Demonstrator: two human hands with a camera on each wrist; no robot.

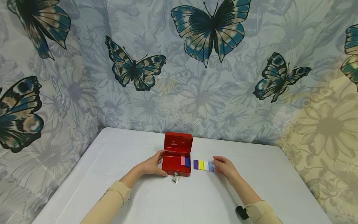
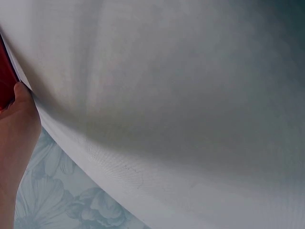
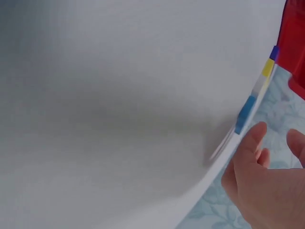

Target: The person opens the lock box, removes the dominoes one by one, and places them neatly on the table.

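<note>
A small red metal cash box [image 1: 171, 171] stands on the white table with its lid [image 1: 178, 141] raised. Inside, at the right, lie a pink block [image 1: 183, 160] and a dark blue block [image 1: 187, 162]. My left hand [image 1: 152, 164] grips the box's left side, thumb at the front corner and fingers toward the back. Right of the box runs a row of purple [image 1: 195, 164], yellow [image 1: 201, 165], white [image 1: 206, 165] and light blue [image 1: 211, 166] blocks. My right hand [image 1: 225, 168] hovers at the light blue block, thumb and fingers apart with nothing between them.
Silver keys [image 1: 175, 178] hang at the box's front lock. A black wrist strap [image 1: 241, 212] shows by the right sleeve. Behind the table [image 1: 134, 140] hangs a butterfly-patterned cloth [image 1: 201, 102].
</note>
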